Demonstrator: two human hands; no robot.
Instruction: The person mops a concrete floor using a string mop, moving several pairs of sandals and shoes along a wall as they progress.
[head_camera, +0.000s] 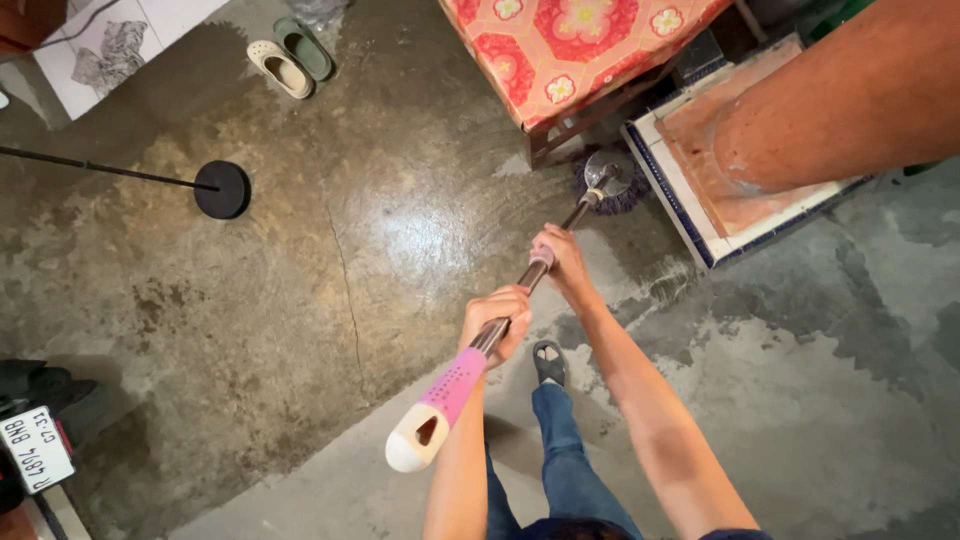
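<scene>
1. At the far left a thin black pole (100, 170) lies across the floor and ends in a round black disc base (221, 189). It sits well apart from the mopping, but a wide sweep back that way could clip it.
2. A pair of pale slippers (290, 58) rests near the top, also clear of the work.
3. The concrete floor (300, 300) looks wet and glossy in the middle, with a thin crack running down it; footing there wants care.
4. The left hand (495, 322) is closed around the mop handle (515, 300) just above its pink-and-white grip end (440, 410), serving as the pivot.
5. The right hand (560, 262) is wrapped round the shaft further down, nearer the head, where the pushing seems to come from. Keeping the two hands spread like this should give good control.
6. The person's shoe (548, 362) stands just below the shaft, on a drier patch.
7. The mop head (610, 180), a metal disc over purple strands, lies on the floor at the foot of a wooden bench leg (540, 150), under the red floral cushion (570, 50).
8. To its right a tiled step (700, 190) boxes the mop head in, so short strokes would suit.
</scene>
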